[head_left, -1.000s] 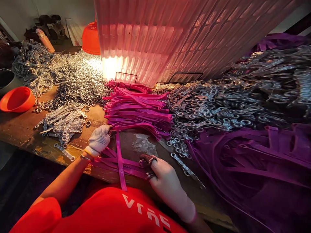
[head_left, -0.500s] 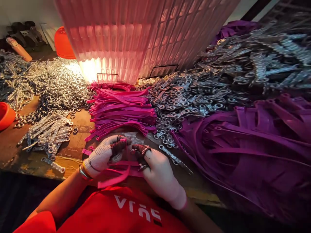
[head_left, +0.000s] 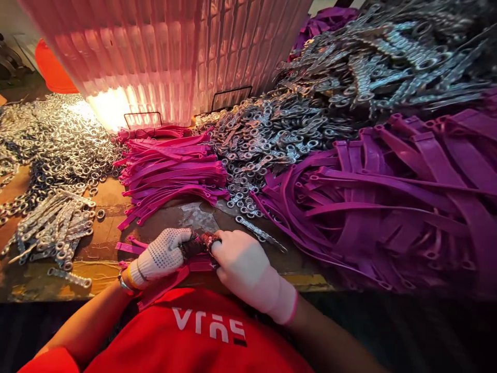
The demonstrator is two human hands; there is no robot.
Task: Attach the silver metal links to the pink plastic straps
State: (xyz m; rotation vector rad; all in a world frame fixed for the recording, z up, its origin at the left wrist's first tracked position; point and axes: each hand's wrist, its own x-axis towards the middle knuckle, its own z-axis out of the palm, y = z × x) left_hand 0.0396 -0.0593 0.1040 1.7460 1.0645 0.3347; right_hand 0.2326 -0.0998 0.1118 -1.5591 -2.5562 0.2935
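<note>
Both my hands wear white knit gloves and meet at the near edge of the wooden bench (head_left: 104, 194). My left hand (head_left: 161, 256) pinches a pink plastic strap (head_left: 163, 286) that bends down over the bench edge toward my red shirt. My right hand (head_left: 243, 267) grips the same strap's end right beside the left fingertips. A few loose pink straps (head_left: 128, 246) lie under and left of my left hand. Just beyond my hands lies a stack of pink straps (head_left: 171, 171).
A large heap of purple straps (head_left: 388, 202) fills the right. Piles of metal link plates (head_left: 272, 134) lie behind, with rings (head_left: 58, 134) at the left and a bundle of metal strips (head_left: 54, 223) nearer. A ribbed translucent sheet (head_left: 174, 52) stands at the back.
My left hand drew back from the pink stack with one strap and joined my right hand at the bench edge. The view shifted rightward, toward the purple heap.
</note>
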